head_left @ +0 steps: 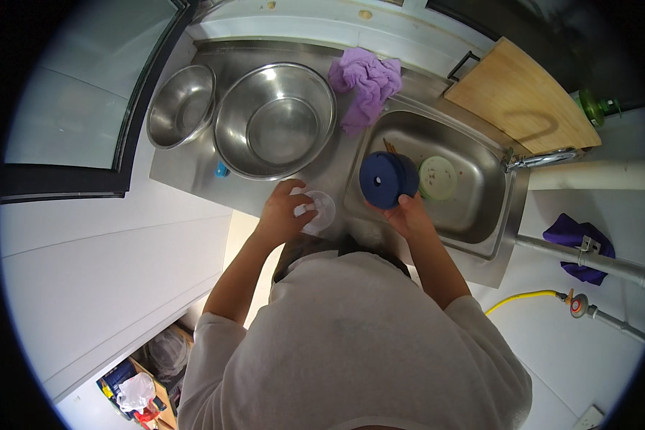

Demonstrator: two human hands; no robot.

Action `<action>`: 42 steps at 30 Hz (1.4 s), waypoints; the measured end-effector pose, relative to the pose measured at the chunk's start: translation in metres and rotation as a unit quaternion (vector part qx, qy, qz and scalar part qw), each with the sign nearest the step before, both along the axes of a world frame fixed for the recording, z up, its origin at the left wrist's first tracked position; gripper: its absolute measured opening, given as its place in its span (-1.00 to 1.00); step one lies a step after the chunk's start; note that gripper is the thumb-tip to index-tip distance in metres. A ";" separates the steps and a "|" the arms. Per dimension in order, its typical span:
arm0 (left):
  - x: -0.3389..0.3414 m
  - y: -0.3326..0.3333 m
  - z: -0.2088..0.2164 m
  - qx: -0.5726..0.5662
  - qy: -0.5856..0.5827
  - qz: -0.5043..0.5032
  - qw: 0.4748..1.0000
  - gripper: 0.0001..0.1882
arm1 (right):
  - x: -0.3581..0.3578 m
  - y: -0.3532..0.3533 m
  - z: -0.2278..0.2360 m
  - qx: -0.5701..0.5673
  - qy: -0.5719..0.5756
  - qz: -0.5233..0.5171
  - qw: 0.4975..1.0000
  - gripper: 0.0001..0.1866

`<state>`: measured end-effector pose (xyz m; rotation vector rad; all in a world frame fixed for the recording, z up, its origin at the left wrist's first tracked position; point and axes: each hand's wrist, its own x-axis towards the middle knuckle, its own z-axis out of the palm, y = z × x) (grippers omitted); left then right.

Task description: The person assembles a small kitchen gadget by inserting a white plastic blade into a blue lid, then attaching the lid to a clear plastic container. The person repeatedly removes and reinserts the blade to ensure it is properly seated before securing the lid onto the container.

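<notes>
Stainless steel all over this one, folks: the desk [193, 170] was the biggest thing in the setup, with the sink [476, 204] sunk into its right-hand part. Next down in size, a wooden board [519, 93] leaned at the back corner of the sink. After that came the big steel bowl [283, 136], sitting on the left part of the desk, and right beside it, further left, the smaller steel bowl [183, 107], tipped a bit. A lilac cloth [365, 79] lay crumpled behind the sink's left corner, one end trailing forward over the steel.

Now the stuff in hand. The navy round piece [381, 179], with a small pale spot in its middle, was up over the near left side of the sink. The person's right hand [406, 215] had hold of it by the lower edge, thumb on the near side. The left hand [283, 213] was at the front edge of the desk, fingers bent in over a clear round piece [324, 213]; they looked to be touching it, but honestly I couldn't tell if that was a real grip. A pale green disc [437, 178] with brown specks lay in the sink, just right of the navy one. Smallest of all: a bright blue bit [222, 170] by the big bowl's near left side.
</notes>
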<state>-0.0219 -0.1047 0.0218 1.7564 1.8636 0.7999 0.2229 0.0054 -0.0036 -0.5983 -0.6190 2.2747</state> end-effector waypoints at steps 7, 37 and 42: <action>0.006 -0.011 0.088 0.107 -0.136 0.009 0.985 -0.87 | -0.020 0.002 0.041 0.027 0.086 0.062 0.994 0.04; 0.014 -0.032 0.132 0.321 -0.147 -0.062 0.933 -0.84 | -0.088 -0.026 0.133 0.198 0.119 0.102 0.967 0.24; 0.012 -0.032 0.134 0.319 -0.201 -0.093 0.922 -0.82 | -0.085 -0.019 0.127 0.369 0.063 0.067 0.925 0.23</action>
